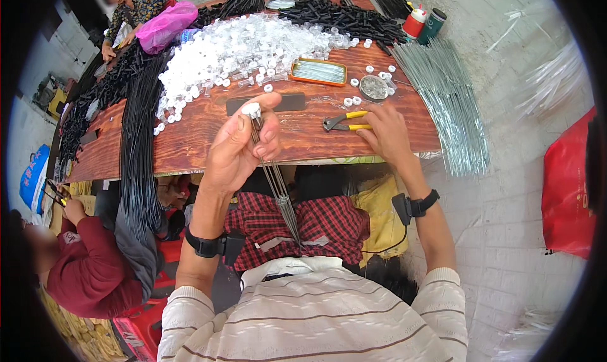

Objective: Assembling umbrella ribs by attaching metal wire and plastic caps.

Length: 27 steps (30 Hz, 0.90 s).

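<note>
My left hand (243, 141) is raised over the table's near edge. Its fingers close around a bundle of thin metal rods (276, 182), which hang down toward my lap. A white round cap (251, 110) sits at the bundle's top, by my thumb. Further right, my right hand (387, 133) rests low over the table with its fingers and thumb at the yellow handles of end-cutting nippers (341, 122). The nippers' dark jaws point left and their handles are spread. A dark flat bar (269, 103) lies on the wood behind my left hand.
Clear tubes with white caps (234, 49) are heaped on the wooden table (190, 148). Around them are an orange-rimmed tray of rods (319, 72), a round tin (374, 88), silver rods (446, 103), black rods (140, 128) and a pink bag (165, 27). Two other people work at the left.
</note>
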Tool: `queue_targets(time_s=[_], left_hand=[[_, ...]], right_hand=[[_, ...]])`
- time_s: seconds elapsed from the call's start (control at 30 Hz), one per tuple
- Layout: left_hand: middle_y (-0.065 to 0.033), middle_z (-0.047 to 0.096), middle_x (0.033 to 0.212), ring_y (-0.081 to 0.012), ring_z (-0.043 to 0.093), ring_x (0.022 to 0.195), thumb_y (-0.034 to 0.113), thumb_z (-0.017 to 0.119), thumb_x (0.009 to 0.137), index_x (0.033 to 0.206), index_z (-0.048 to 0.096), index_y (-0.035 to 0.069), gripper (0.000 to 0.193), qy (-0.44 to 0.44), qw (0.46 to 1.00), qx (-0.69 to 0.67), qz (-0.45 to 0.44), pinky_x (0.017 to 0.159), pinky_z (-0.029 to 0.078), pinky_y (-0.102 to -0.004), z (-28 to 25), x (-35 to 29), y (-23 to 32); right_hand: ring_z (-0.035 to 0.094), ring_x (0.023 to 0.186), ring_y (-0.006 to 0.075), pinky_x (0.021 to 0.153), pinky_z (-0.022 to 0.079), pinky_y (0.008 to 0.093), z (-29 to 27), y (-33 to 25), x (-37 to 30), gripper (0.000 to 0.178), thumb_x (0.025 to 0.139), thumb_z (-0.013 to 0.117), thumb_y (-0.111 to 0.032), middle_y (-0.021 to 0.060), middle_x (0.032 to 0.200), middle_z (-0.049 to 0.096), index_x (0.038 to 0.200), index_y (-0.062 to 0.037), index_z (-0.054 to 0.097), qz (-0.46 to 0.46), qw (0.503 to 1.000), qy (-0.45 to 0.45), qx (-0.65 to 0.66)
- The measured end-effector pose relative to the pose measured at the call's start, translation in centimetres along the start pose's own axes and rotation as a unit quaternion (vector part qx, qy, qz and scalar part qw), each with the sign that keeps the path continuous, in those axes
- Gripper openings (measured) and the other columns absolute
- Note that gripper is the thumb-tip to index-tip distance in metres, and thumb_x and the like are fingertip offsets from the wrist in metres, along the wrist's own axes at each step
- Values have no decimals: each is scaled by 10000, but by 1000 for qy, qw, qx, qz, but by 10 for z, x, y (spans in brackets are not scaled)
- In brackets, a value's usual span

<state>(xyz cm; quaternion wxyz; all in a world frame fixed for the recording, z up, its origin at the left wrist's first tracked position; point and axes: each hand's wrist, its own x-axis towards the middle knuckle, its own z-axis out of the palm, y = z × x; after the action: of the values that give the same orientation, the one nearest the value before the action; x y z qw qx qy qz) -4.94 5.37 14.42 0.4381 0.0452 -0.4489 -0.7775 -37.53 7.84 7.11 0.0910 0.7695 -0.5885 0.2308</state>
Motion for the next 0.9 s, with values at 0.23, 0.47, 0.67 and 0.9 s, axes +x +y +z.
queue_targets(time_s=[0.23,0.47,0.67,0.9], left_hand=[[-48,505,928,-74,392,666,353,332,1045,1433,322,-12,533,27,1000,6,-5,616,368,-256,7,3,-2],[-44,501,977,-66,392,670,405,347,1036,1436,327,1,569,37,997,73,-9,604,357,-224,3,6,-8],[-41,506,1043,-63,378,657,432,364,1027,1422,348,2,585,63,989,131,-1,590,341,-224,14,10,-9],[-40,557,911,-53,369,637,437,350,1030,1283,431,5,507,35,987,154,4,576,321,-211,12,5,-14]], right_hand=[[569,688,295,534,450,388,11,11,-3,238,779,692,-239,97,797,561,799,-52,547,-55,998,18,5],[605,583,139,514,463,251,-48,-44,11,379,942,565,-429,52,745,612,920,-51,585,278,765,-71,577],[597,575,91,506,461,212,-116,-91,37,461,955,525,-493,37,747,613,1017,-41,591,207,716,-304,594],[581,551,86,466,449,216,-127,-109,49,434,972,498,-472,23,702,595,1039,-54,595,155,711,-399,558]])
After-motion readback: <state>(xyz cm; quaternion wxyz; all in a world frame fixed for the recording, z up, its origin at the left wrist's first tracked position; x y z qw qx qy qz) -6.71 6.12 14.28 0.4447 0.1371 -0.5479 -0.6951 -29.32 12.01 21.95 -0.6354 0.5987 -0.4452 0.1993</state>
